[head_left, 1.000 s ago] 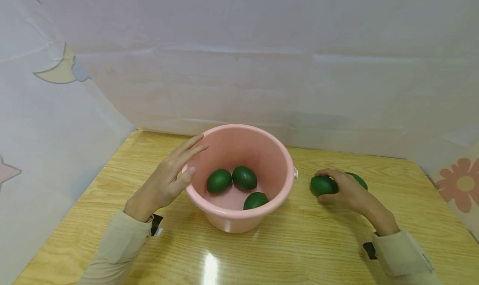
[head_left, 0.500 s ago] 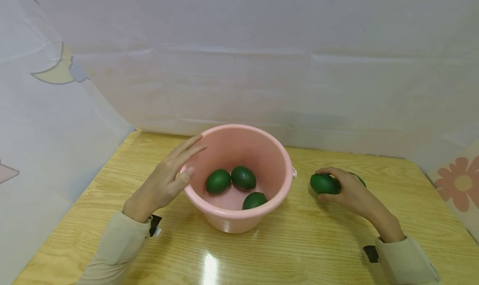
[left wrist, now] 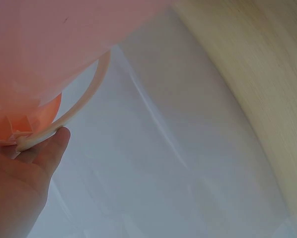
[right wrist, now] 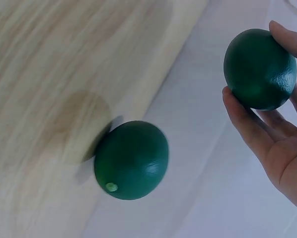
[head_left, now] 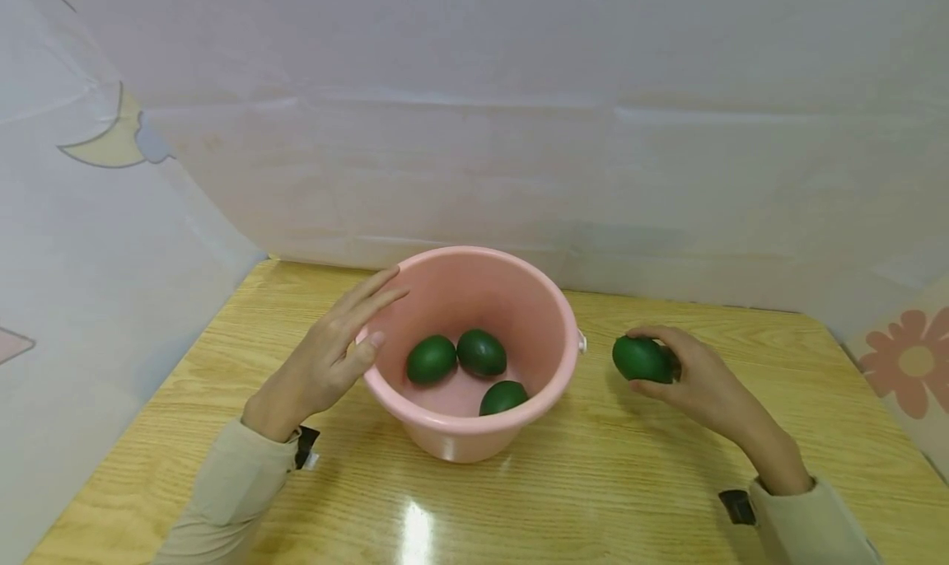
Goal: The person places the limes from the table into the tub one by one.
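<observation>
My right hand point(head_left: 700, 380) holds a dark green, glossy, avocado-like fruit point(head_left: 642, 359) between thumb and fingertips, to the right of a pink bucket point(head_left: 474, 289). In the right wrist view the held fruit point(right wrist: 260, 69) shows clear of another one like it point(right wrist: 131, 159), which lies on the table with a pale stem nub. That second fruit is mostly hidden behind my hand in the head view. My left hand point(head_left: 322, 367) rests at the bucket's left rim, fingers extended. In the left wrist view its fingertips touch the handle point(left wrist: 86, 96) close to the pivot.
Inside the bucket lie three more green fruits point(head_left: 432, 360), on its floor. The wooden table point(head_left: 578, 483) ends at a pale hanging sheet point(head_left: 460, 170) at the back. A white handle pivot point(head_left: 583, 344) sticks out on the bucket's right side.
My right hand has lifted its fruit slightly, and the fruit behind that hand has dropped out of sight in the head view. My left hand keeps its place on the bucket.
</observation>
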{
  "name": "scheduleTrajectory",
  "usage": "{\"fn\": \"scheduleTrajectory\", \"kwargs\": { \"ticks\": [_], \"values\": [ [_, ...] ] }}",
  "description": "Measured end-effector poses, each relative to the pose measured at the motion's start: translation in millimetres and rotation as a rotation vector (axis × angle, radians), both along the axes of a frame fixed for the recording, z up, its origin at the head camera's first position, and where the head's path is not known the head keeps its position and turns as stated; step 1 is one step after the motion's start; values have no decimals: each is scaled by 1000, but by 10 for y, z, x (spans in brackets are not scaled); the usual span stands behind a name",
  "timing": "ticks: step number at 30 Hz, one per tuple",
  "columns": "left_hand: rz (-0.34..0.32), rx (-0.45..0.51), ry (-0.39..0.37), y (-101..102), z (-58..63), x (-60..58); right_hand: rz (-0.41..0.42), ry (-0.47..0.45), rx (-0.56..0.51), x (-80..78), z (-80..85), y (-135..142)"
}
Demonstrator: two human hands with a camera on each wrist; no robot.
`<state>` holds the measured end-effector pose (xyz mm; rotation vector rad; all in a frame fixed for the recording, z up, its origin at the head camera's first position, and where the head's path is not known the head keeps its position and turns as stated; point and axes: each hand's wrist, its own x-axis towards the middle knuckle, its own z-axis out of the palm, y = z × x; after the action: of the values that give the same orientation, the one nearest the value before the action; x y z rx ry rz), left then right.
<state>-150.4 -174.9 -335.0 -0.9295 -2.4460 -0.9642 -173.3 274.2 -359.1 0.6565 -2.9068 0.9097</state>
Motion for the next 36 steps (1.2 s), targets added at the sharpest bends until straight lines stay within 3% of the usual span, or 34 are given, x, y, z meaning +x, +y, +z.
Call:
{"fn": "scheduleTrajectory", "kwargs": {
  "ticks": [19,28,36],
  "values": [
    [-6,9,-10,-1,5,13,6,189,-47,114,260,-175],
    [-5,11,-10,-1,5,9,10,186,-69,131,367,-227],
    [2,4,-9,-1,3,8,14,239,-77,161,475,-278]
  ]
}}
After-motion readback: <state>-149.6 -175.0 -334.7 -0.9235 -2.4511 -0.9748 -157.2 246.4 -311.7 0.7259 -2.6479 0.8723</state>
